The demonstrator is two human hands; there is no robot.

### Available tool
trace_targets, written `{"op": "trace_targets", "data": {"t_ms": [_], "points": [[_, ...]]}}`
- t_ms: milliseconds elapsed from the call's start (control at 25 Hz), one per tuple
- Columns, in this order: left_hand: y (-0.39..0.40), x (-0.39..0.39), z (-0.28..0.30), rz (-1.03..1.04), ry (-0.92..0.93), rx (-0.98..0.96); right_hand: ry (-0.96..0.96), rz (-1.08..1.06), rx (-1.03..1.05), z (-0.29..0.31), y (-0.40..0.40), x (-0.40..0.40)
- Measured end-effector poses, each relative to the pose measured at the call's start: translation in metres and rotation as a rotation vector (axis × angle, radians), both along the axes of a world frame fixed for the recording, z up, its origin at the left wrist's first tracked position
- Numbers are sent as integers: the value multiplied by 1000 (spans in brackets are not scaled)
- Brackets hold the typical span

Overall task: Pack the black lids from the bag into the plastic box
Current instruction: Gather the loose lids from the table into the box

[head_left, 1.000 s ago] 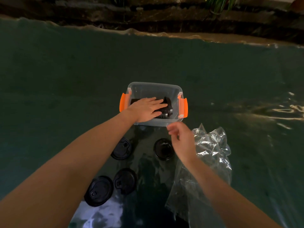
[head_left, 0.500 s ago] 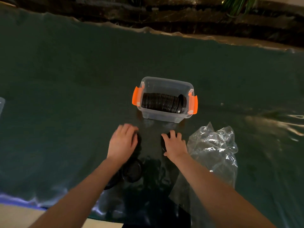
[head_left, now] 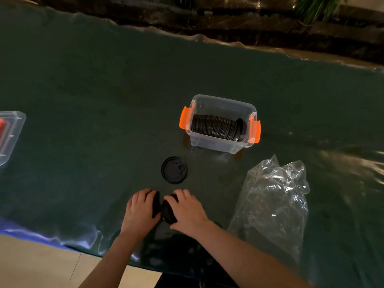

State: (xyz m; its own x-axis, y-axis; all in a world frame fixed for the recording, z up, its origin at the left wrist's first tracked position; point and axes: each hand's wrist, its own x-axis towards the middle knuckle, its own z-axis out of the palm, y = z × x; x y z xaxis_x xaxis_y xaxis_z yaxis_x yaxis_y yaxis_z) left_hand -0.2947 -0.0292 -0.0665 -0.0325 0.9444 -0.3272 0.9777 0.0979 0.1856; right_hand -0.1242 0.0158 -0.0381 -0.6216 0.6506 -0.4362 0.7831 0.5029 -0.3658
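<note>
Both hands have drawn nearer, left hand (head_left: 141,210) and right hand (head_left: 187,210) each gripping black lids (head_left: 164,208).

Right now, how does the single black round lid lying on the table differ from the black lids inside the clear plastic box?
The single black round lid lies flat and alone on the table; the black lids in the clear plastic box stand on edge, packed in a row. Both look alike in colour and shape.

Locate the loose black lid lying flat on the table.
In the head view, the loose lid lies near centre, in front of the plastic box, just beyond both hands and left of the crumpled bag.
</note>
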Motion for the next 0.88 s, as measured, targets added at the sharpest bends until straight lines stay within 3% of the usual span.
{"op": "trace_targets", "data": {"t_ms": [160,360,480,640,760,880], "points": [[-11,-14,-6,213,-95,62,-121,90,107,-12,-7,-9],[-20,-34,0,659,-256,113,-174,82,125,-20,-9,-16],[-26,-31,3,453,-253,23,-197,96,118,-19,-4,-22],[-35,-12,0,91,6,-139,-186,114,104,-19,0,-17],[-29,-4,-2,129,-28,-69,-108,27,49,-17,1,-7],[-9,1,7,372,-298,-8,21,-227,-40,-14,7,13]]}}
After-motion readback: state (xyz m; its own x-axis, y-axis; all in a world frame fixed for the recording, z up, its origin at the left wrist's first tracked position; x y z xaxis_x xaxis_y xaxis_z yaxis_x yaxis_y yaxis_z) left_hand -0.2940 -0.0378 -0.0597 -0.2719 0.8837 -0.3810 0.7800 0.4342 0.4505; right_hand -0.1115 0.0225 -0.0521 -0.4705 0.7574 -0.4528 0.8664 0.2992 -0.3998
